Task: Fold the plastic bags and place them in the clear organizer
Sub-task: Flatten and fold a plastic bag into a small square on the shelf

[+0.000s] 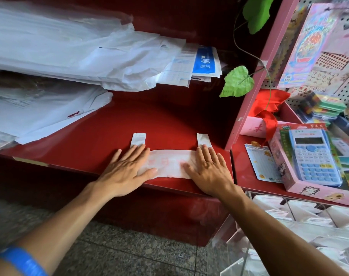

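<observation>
A white plastic bag [168,163] with faint red print lies folded into a narrow strip near the front edge of the red shelf [110,124]. Its two handles stick out toward the back, one past each hand. My left hand [126,170] presses flat on the strip's left end with fingers spread. On the right end, my right hand [208,169] lies flat in the same way. The clear organizer [285,228] stands at the lower right, below the shelf's edge, with several folded white bags in its compartments.
Stacks of unfolded white plastic bags [74,50] and paper packs fill the shelf's left and back. A pink rack upright [255,82] borders the right side. Beyond it lie a boxed blue calculator [315,156], a card, red ribbon and green artificial leaves [237,81]. Speckled floor lies below.
</observation>
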